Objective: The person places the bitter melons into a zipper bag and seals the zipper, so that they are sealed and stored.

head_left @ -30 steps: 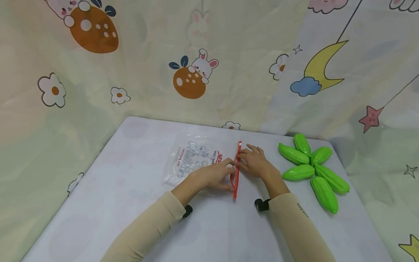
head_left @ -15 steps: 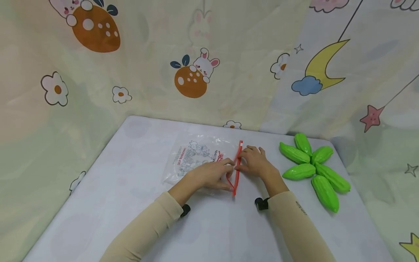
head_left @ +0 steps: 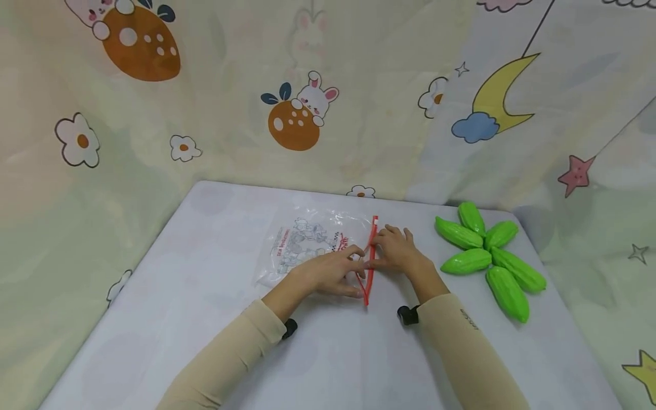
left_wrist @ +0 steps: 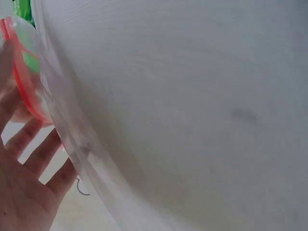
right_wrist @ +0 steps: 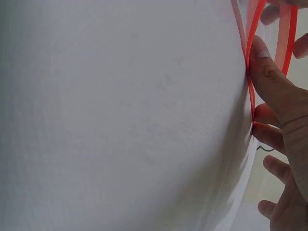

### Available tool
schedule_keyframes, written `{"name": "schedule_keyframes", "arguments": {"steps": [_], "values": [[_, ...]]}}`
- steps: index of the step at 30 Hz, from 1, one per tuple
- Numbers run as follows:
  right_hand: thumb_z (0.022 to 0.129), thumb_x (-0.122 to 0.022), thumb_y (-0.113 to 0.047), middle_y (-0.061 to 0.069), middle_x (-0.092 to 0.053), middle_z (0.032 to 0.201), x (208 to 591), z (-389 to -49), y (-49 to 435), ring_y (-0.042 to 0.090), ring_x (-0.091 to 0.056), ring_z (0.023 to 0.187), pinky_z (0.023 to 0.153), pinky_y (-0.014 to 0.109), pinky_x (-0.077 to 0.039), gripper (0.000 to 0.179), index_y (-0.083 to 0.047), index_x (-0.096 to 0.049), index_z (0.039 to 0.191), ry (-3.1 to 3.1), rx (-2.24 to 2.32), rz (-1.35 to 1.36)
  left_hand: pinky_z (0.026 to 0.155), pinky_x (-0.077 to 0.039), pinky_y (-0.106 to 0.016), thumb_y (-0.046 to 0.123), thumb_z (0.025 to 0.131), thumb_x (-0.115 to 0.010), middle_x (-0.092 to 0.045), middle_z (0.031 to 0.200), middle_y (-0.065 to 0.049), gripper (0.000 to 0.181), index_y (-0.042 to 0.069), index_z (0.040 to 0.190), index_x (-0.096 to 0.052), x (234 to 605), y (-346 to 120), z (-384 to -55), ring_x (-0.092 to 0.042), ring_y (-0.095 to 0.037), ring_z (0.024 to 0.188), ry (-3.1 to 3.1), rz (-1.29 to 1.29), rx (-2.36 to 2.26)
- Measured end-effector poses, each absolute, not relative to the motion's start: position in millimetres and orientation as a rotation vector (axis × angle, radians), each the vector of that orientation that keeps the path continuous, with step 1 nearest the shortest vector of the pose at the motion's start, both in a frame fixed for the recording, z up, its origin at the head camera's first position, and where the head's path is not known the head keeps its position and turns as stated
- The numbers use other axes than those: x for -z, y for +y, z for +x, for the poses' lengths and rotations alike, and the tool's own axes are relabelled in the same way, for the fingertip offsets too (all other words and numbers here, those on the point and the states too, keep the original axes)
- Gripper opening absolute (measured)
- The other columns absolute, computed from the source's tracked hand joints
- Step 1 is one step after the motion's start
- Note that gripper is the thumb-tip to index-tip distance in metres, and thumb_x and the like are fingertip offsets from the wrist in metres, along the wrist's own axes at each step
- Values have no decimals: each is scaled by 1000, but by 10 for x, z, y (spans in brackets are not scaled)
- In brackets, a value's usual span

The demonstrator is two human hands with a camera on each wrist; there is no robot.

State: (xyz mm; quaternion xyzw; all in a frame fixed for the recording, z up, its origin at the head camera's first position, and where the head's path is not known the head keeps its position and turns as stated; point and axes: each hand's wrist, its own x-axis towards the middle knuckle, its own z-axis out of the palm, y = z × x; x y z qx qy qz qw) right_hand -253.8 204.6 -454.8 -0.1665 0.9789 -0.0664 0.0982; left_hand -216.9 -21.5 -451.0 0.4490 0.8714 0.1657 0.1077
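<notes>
Backdrop: patterned cloth (head_left: pixel 220 114) hung behind a white table (head_left: pixel 128 296).
Bag (head_left: pixel 302 239): lay flat mid-table; looked light, limp and slick, likely to crease anywhere but its edge.
Left hand (head_left: pixel 328 272): fingers spread at the bag's mouth; whether they gripped, I couldn't tell.
Red strip (head_left: pixel 369 282): bowed apart, probably the stiffest part and best hold.
Right hand (head_left: pixel 397 250): thumb and fingers pinched the strip.
Gourds (head_left: pixel 493 244): six, green, untouched.
</notes>
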Motion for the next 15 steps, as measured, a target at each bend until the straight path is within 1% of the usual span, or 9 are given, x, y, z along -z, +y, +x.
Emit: {"name": "schedule_keyframes", "arguments": {"steps": [3,5,8,10,13,15], "values": [[83,-81,-54,17,-55,147,4581,-2553,2014,45,-26,151,116,77,-14,66,-12,-68,132,2881,212,-505,97,-52,-28,51,89,-77,-36,158,-5,35,26,113,-71,4537,-246,-2178,-62,-13,109,2591,1282,-458],[83,-81,-55,16,-55,147,4601,-2566,2002,45,-26,151,116,76,-14,68,-12,-67,133,2881,202,-513,98,-52,-30,54,88,-77,-36,160,-5,35,27,109,-68,4549,-266,-2185,-61,-16,115,2619,1266,-430],[83,-81,-56,15,-55,148,4612,-2577,2002,44,-28,150,117,76,-14,70,-12,-66,134,2886,183,-504,103,-51,-36,57,87,-77,-41,159,-3,38,27,105,-65,4541,-297,-2195,-56,-20,128,2647,1271,-408],[82,-81,-56,16,-55,149,4610,-2574,2011,44,-28,150,117,76,-13,71,-12,-66,135,2885,184,-486,106,-49,-38,57,87,-76,-45,157,-2,39,26,106,-64,4532,-314,-2201,-52,-21,135,2645,1281,-414],[82,-82,-56,16,-54,149,4605,-2559,2035,44,-27,151,117,75,-11,72,-12,-65,136,2885,183,-467,103,-49,-35,56,88,-76,-48,155,0,43,23,112,-63,4530,-340,-2214,-51,-18,135,2625,1293,-459],[82,-82,-55,16,-54,150,4597,-2547,2046,44,-26,151,117,76,-11,71,-12,-65,136,2887,192,-462,97,-51,-32,55,89,-76,-49,155,0,45,21,116,-62,4537,-358,-2222,-55,-16,126,2609,1293,-506]]}}
